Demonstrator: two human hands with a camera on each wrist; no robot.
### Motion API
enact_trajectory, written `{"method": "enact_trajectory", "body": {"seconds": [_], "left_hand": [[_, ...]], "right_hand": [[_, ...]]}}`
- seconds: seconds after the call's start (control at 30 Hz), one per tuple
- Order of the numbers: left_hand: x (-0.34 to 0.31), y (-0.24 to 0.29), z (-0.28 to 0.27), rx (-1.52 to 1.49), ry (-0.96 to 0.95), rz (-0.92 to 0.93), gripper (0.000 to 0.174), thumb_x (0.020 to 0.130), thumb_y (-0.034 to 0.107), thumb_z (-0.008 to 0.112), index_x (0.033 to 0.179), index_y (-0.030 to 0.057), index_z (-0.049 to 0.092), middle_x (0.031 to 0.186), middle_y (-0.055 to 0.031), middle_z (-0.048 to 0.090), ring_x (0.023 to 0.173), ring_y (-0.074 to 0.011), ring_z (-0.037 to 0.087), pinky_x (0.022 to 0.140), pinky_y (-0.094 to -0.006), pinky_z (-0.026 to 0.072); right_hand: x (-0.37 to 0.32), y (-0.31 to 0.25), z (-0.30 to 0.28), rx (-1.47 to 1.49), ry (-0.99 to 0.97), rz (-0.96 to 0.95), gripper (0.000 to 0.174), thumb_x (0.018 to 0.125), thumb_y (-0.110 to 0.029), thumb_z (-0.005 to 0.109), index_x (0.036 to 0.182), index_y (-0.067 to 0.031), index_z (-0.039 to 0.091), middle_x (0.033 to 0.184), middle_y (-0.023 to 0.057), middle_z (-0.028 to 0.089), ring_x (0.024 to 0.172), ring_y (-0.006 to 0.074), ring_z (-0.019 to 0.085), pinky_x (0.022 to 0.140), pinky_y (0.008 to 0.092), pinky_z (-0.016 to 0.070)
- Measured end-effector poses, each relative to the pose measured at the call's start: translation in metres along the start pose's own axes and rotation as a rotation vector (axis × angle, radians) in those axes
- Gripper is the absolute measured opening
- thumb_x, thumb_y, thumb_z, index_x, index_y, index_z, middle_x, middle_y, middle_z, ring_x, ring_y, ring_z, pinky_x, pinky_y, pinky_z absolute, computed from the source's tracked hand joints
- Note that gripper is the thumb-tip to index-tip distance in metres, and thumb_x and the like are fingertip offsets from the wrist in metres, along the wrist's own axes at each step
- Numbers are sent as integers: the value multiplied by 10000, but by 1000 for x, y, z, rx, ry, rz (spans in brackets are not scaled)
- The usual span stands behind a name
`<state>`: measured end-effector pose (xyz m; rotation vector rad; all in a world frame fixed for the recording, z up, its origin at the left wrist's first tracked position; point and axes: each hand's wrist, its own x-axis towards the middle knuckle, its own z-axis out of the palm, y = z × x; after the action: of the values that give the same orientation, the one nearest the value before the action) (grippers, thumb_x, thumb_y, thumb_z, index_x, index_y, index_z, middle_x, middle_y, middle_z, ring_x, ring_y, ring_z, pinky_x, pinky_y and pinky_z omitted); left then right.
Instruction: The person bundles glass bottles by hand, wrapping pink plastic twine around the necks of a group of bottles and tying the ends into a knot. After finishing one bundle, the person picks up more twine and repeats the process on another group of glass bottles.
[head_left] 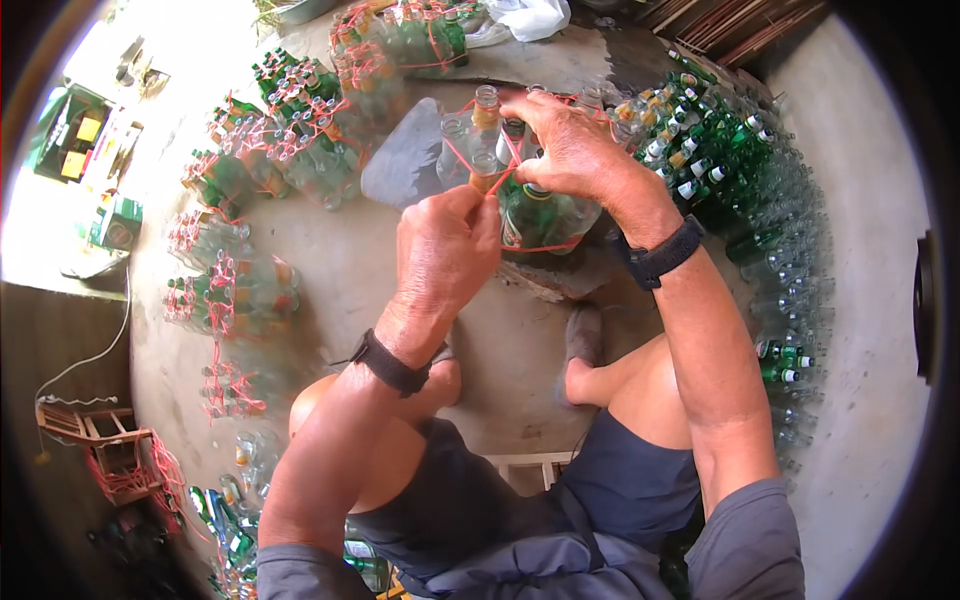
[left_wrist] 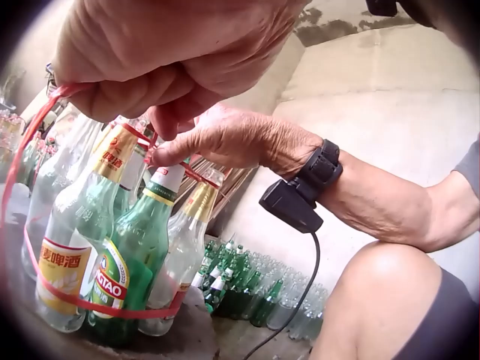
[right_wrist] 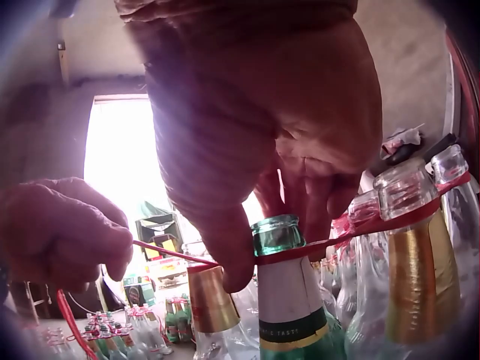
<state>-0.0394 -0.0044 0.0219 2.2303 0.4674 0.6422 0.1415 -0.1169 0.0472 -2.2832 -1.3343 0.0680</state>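
Note:
My left hand [head_left: 445, 250] is curled round an end of red string, pinching it between thumb and fingers just in front of upright bottles. In the right wrist view, the string [right_wrist: 172, 253] runs taut from that hand to the bottle necks. My right hand [head_left: 580, 150] reaches over the bunch, its thumb and fingers on either side of a green bottle's neck [right_wrist: 289, 300], the thumb touching the string. Clear and green bottles [left_wrist: 135, 247] stand packed together, with a red band [left_wrist: 90, 306] round their lower part and string round their necks.
Tied bottle bundles [head_left: 225, 290] stand along the left and back. Many loose bottles [head_left: 790, 260] fill the right side. A small wooden stool [head_left: 100, 425] with red string stands at the left. A grey sheet [head_left: 400, 160] lies beside the bunch.

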Motion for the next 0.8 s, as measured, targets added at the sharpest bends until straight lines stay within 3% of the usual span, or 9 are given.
{"method": "enact_trajectory", "body": {"seconds": [0.03, 0.1, 0.17, 0.3, 0.37, 0.4, 0.53, 0.6, 0.8], "left_hand": [[3, 1, -2, 4, -6, 4, 271, 983, 175, 694, 853, -62, 710, 568, -94, 547, 551, -70, 483, 525, -339, 441], [12, 5, -7, 71, 16, 18, 290, 946, 205, 701, 756, -12, 676, 711, -248, 642, 688, -458, 659, 605, -490, 519], [19, 10, -9, 94, 31, 58, 281, 934, 199, 703, 744, -5, 672, 687, -240, 630, 674, -455, 657, 603, -489, 520], [36, 5, -10, 102, 64, 123, 257, 907, 193, 709, 727, 13, 674, 668, -234, 621, 652, -454, 648, 590, -484, 523], [46, 2, -11, 193, 77, 221, 201, 967, 163, 725, 860, -7, 720, 613, -168, 558, 509, -167, 477, 540, -350, 456], [52, 0, -10, 193, 93, 227, 191, 957, 179, 735, 872, 8, 732, 639, -186, 575, 505, -217, 492, 546, -356, 466], [72, -4, -5, 232, 88, 268, 198, 951, 189, 741, 872, 8, 733, 642, -192, 581, 507, -232, 520, 553, -371, 474], [81, -6, -2, 241, 106, 281, 177, 895, 168, 693, 772, 44, 725, 719, -224, 656, 702, -441, 677, 638, -491, 549], [92, -14, 2, 286, 21, 111, 167, 899, 187, 696, 831, 55, 771, 811, -216, 713, 786, -437, 708, 728, -492, 570]], "right_hand": [[0, 3, 2, -5, 11, -29, 692, 740, -184, 817, 1389, -48, 620, 1463, 187, 613, 1343, 360, 599, 1121, 449, 494], [1, 10, 8, -6, 25, -54, 694, 741, -186, 814, 1390, -40, 616, 1467, 194, 607, 1359, 363, 587, 1123, 451, 493], [3, 18, 16, -47, 73, -152, 667, 751, -171, 787, 1381, -34, 616, 1447, 191, 612, 1321, 370, 604, 1109, 458, 497], [3, 13, 14, -18, 63, -124, 635, 759, -149, 758, 1367, -27, 618, 1398, 192, 627, 1295, 378, 611, 1098, 466, 498], [3, 14, 16, -41, 74, -134, 607, 768, -134, 734, 1353, -21, 622, 1356, 186, 639, 1285, 380, 612, 1093, 475, 498], [3, 15, 17, -39, 77, -130, 607, 768, -134, 734, 1353, -21, 622, 1356, 186, 639, 1285, 380, 612, 1093, 475, 498], [1, 13, 18, -58, 100, -149, 608, 771, -108, 737, 1363, -29, 622, 1356, 164, 640, 1277, 370, 616, 1070, 486, 502], [-1, 12, 18, -53, 86, -139, 612, 771, -100, 742, 1367, -33, 622, 1359, 157, 639, 1279, 367, 616, 1067, 486, 501], [-3, 10, 20, -71, 92, -131, 614, 778, -90, 754, 1374, -43, 614, 1372, 148, 632, 1289, 356, 613, 1065, 497, 494]]}}
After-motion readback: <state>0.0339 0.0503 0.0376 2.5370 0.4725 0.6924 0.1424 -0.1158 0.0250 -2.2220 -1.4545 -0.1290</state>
